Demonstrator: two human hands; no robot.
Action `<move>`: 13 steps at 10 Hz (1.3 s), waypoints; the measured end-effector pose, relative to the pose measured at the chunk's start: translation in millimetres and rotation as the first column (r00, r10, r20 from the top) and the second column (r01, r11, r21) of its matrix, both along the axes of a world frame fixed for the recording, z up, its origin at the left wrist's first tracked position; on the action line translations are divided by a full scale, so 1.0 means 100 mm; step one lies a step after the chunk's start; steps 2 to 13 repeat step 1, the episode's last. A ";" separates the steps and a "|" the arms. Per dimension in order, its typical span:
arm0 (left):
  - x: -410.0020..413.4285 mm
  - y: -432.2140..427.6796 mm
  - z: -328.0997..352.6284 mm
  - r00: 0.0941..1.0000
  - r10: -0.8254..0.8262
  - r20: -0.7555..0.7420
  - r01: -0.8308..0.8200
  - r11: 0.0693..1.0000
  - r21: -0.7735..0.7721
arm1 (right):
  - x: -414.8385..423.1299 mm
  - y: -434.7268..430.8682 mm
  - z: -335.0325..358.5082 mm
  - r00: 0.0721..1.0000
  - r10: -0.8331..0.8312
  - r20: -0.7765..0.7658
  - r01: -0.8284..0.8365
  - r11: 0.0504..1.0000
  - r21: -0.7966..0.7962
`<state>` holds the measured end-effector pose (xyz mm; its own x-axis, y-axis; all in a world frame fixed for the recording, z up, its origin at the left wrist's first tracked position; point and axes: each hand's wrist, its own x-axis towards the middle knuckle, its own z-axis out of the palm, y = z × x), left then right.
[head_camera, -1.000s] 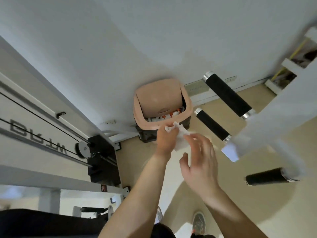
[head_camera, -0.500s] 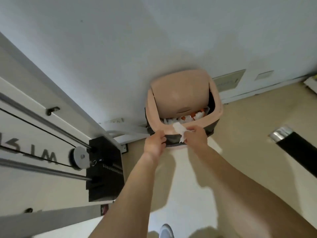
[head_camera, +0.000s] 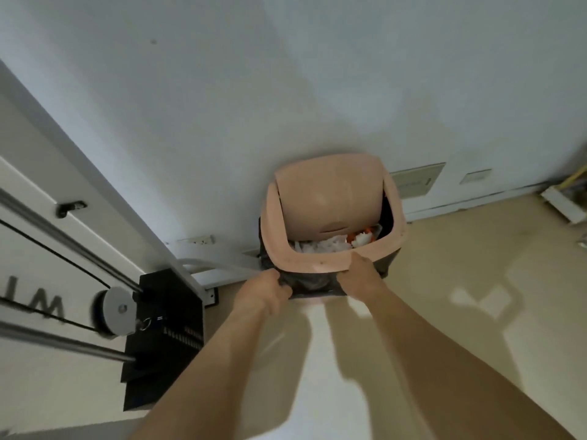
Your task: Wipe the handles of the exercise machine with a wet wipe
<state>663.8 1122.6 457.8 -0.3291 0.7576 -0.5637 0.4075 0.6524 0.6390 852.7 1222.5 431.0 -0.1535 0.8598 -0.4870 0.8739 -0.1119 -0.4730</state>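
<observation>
Pink plastic makes up the bin (head_camera: pixel 320 263), which stands on the floor (head_camera: pixel 476 296) right against the white wall (head_camera: pixel 286 90). Its lid (head_camera: pixel 330 198) is tipped back, so the front of the bin is open. Inside lie white scraps (head_camera: pixel 320 246) and an orange bit (head_camera: pixel 351 238). I cannot tell if one of the white scraps is the wet wipe. No hand shows a wipe in it.

A black bag (head_camera: pixel 311 282) lines the bin and hangs out under the front rim. 2 bare arms reach down to it. The left hand (head_camera: pixel 265 292) is at the left front of the bin, and its fingers curl tight on a fold of the black bag. The right hand (head_camera: pixel 360 274) is at the right front. Its top touches the pink rim. Its fingers go down behind the hand into the bag, so I cannot tell if they hold it or not.

The exercise machine (head_camera: pixel 165 331) is on the left, near the bin but not touching it. It has a black weight block, a grey wheel (head_camera: pixel 111 311) with a thin black cable, and 2 shiny metal rods (head_camera: pixel 63 239) that run off to the left.

A pale plate (head_camera: pixel 416 182) sits low on the wall, just to the right of the bin.
</observation>
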 end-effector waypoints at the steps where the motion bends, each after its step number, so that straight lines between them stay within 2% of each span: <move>1: 0.07 -0.12 0.61 0.979 -0.096 -0.178 0.095 0.995 -0.016 | 0.07 -0.21 0.74 0.991 0.117 0.065 -0.124 0.984 0.127; 13: 0.07 -0.12 0.61 0.979 -0.096 -0.178 0.095 0.995 -0.016 | 0.07 -0.21 0.74 0.991 0.117 0.065 -0.124 0.984 0.127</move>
